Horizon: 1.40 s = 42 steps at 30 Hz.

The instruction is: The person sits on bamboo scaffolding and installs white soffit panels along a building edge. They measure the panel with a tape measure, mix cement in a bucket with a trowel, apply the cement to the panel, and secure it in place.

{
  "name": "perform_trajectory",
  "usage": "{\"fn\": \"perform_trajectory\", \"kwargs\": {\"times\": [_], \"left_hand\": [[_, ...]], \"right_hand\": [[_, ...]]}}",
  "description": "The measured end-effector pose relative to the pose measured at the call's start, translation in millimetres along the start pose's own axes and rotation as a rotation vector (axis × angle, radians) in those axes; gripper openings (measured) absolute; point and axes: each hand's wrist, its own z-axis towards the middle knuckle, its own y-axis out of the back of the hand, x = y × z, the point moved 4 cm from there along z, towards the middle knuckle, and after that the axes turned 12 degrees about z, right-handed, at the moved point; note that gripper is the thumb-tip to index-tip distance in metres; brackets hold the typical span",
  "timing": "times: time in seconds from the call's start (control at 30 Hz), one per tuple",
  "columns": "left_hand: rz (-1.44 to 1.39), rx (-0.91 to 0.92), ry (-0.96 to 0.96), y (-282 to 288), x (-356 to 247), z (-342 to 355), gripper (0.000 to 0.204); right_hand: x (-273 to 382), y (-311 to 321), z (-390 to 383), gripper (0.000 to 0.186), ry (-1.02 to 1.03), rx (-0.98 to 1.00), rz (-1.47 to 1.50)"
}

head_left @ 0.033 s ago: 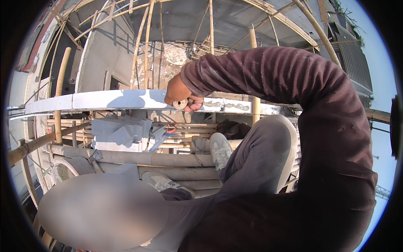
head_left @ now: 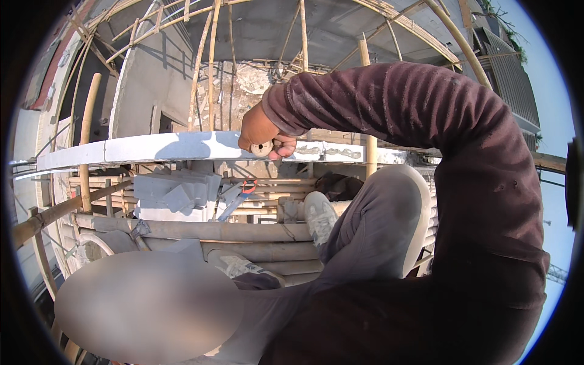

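Note:
My right hand [head_left: 258, 129] comes in from the right in a dark maroon sleeve, its fingers closed round a tool's pale handle. Only the handle's round butt end [head_left: 262, 148], with a dark hole in its middle, shows; the rest of the tool is hidden by the hand. The hand is at the top of a long, low wall of white blocks [head_left: 128, 147]. Right of my fingers, wet grey mortar [head_left: 342, 152] lies in uneven patches along the wall's top. My left hand is out of view.
On my side of the wall, white blocks [head_left: 173, 210] are stacked beside a handsaw [head_left: 247, 187] with an orange-red handle. My feet rest on bamboo scaffold poles [head_left: 261, 232]. A round bucket [head_left: 91, 244] stands at left. Upright poles flank the wall, with a deep drop beyond. The lower left is blurred.

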Motion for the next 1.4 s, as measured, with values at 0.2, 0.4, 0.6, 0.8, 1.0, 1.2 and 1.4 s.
{"fn": "perform_trajectory", "kwargs": {"times": [0.2, 0.4, 0.6, 0.8, 1.0, 1.2, 1.4], "left_hand": [[-0.186, -0.038, -0.083, 7, 3, -8, 0.098], [-0.157, 0.027, -0.039, 18, -26, -6, 0.092], [-0.168, -0.023, -0.067, 17, -18, -20, 0.092], [-0.072, 0.014, 0.030, 19, -21, -18, 0.092], [-0.065, 0.031, 0.101, 14, -6, -13, 0.092], [-0.118, 0.057, -0.001, 13, -28, -17, 0.094], [-0.447, 0.074, -0.222, -3, 4, 12, 0.112]], "right_hand": [[-56, 41, -102, 0.050, 0.278, -0.028, 0.045], [-248, 66, -50, 0.037, 0.507, -0.120, 0.893], [-267, -12, 82, 0.048, 0.480, 0.154, 1.313], [-201, -57, 148, 0.028, 0.595, 0.612, 1.475], [-222, -101, 105, 0.028, 0.363, 0.903, 1.121], [-279, -45, 46, 0.029, 0.237, 0.563, 0.801], [-242, 76, -50, 0.037, 0.532, -0.555, -0.245]]}}
